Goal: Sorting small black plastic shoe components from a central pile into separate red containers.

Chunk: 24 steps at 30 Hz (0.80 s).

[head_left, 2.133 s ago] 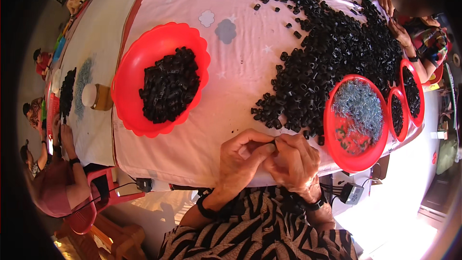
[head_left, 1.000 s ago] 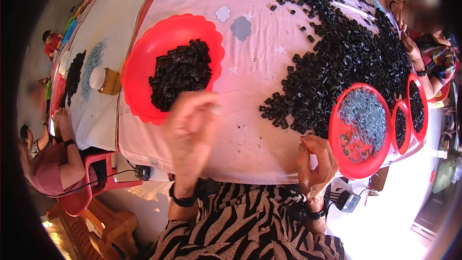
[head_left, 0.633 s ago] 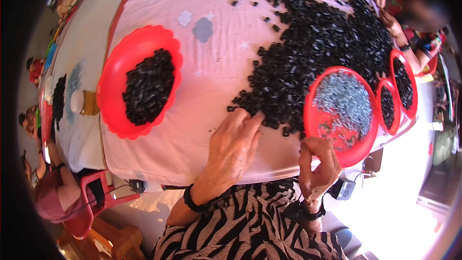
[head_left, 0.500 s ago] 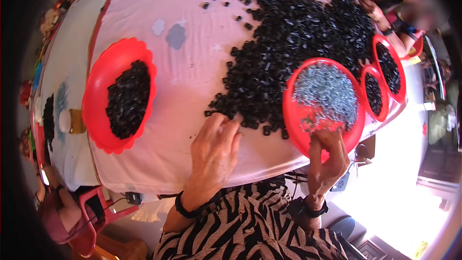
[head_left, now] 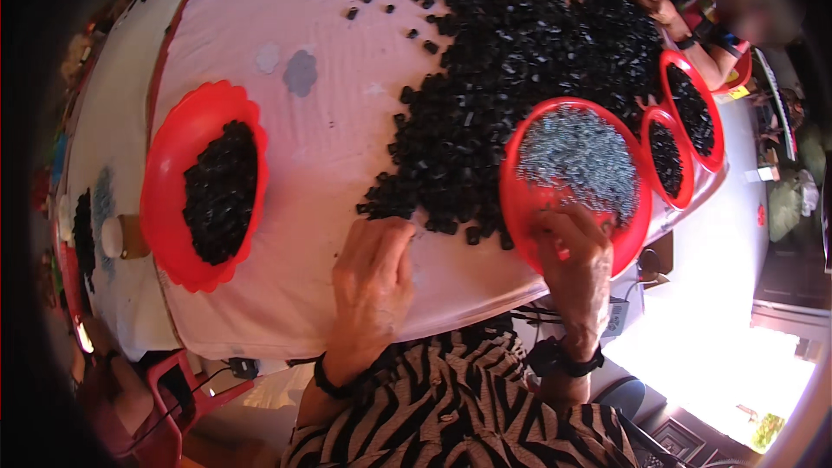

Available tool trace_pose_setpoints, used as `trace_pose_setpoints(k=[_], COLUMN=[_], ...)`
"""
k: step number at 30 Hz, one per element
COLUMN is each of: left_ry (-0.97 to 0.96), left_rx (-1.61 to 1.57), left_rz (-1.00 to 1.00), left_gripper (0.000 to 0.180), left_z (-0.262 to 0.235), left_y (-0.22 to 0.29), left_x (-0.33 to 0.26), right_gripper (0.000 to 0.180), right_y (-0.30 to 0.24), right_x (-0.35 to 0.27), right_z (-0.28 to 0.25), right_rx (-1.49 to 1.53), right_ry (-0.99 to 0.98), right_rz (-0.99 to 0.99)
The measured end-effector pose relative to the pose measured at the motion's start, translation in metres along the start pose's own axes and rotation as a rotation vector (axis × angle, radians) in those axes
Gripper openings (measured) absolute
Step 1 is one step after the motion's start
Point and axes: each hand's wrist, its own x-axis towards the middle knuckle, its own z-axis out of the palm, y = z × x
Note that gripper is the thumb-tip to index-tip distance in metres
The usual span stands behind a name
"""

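Right hand [head_left: 574, 256] has dipped into red bowl [head_left: 529, 208] (fingers curled); left hand [head_left: 374, 282] flat

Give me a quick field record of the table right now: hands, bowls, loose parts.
left hand: flat on the cloth at the near edge of the black pile, fingers by its parts
right hand: fingers reaching into the near red bowl, among the small grey parts
left bowl: red, holds black parts
far bowls: two red ones, black parts inside
table: pale pink cloth
grip: cannot tell for either hand
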Motion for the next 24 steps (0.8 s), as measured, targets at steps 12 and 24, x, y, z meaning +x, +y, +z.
trace_pose_setpoints(k=[12, 24], left_ry=[0.029, -0.028], left_rx=[-0.801, -1.217], left_rz=[-0.339, -0.637], left_gripper=[0.022, 0.016], left_z=[-0.023, -0.038], left_y=[-0.015, -0.033], left_x=[-0.016, -0.033], right_gripper=[0.012, 0.01], right_y=[0.004, -0.022], right_x=[0.005, 0.0], right_z=[-0.001, 0.01], right_rx=[-0.081, 0.08], right_ry=[-0.059, 0.309], right_rz=[-0.049, -0.113])
